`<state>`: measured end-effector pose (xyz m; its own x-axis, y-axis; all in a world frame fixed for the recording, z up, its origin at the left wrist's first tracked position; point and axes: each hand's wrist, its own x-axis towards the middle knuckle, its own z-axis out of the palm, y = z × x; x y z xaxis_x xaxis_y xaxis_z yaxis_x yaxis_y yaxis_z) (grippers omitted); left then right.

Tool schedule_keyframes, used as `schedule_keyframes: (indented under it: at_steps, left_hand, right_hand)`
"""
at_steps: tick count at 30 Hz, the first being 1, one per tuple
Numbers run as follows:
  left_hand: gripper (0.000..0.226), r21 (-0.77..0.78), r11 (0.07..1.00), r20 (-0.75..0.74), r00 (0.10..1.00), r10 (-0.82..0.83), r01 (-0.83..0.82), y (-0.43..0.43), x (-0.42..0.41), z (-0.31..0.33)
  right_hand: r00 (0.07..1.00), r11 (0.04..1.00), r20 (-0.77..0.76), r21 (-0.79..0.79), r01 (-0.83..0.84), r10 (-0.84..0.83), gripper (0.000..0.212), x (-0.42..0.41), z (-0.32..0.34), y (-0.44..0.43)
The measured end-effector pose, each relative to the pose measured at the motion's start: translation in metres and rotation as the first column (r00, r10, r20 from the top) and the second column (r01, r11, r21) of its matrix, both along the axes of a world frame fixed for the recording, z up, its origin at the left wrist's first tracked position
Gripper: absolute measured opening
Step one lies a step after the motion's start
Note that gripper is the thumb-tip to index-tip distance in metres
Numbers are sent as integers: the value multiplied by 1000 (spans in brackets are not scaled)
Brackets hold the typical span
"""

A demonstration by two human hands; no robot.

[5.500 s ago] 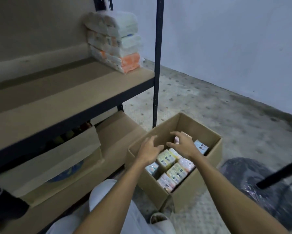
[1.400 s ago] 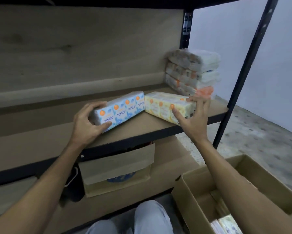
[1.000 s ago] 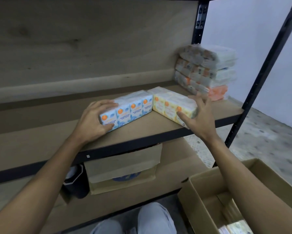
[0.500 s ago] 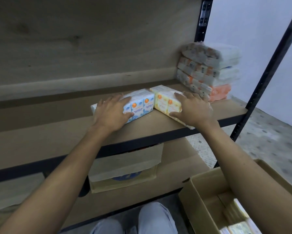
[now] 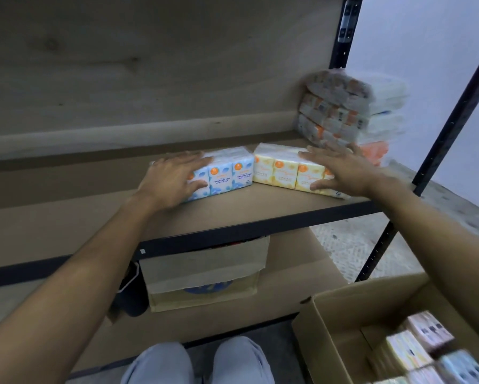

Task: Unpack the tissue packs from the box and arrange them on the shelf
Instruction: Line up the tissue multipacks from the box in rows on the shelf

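Note:
A blue tissue pack (image 5: 230, 176) and a yellow tissue pack (image 5: 282, 173) lie end to end on the wooden shelf (image 5: 232, 214), near its front edge. My left hand (image 5: 169, 181) lies flat on the blue pack's left end, fingers spread on top and thumb against its front. My right hand (image 5: 340, 170) is spread over the yellow pack's right end and looks blurred. A stack of wrapped tissue packs (image 5: 352, 106) stands at the shelf's back right corner. The open cardboard box (image 5: 343, 314) at the lower right holds several more packs (image 5: 415, 353).
Black metal shelf posts (image 5: 451, 128) rise at the right. Under the shelf a brown carton with a folded flap (image 5: 205, 275) sits on the lower board, with a dark object beside it. My knees (image 5: 196, 361) are at the bottom edge. The left part of the shelf is bare board.
Both hands carried a pack from the box to the shelf, set them down and pushed them back in line. My grip has loosened to flat, spread fingers, and the right hand has slid rightward.

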<state>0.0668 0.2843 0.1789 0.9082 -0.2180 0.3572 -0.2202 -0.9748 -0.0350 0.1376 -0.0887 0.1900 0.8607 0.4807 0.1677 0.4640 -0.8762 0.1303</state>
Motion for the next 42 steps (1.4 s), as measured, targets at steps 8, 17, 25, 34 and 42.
schedule_keyframes:
  at_steps: [8,17,25,34,42]
  left_hand:
    - [70,-102,992,50,995,84,-78,-29,0,-9]
    - [69,-54,992,168,979,119,-111,-26,17,-26]
    - [67,-99,995,188,982,25,-7,-4,40,-25]
    - [65,-135,990,200,977,73,-46,-1,77,-29]
    - [65,-134,988,206,972,109,-83,3,114,-29]
  right_hand:
    - [989,966,148,258,-16,-23,79,-13,-3,34]
    - [962,970,205,201,140,-181,87,11,-32,66]
    - [970,978,244,203,-51,0,82,52,-35,48]
    - [971,964,215,220,-151,103,85,108,-36,57]
    - [979,948,167,276,-157,114,82,155,-37,65]
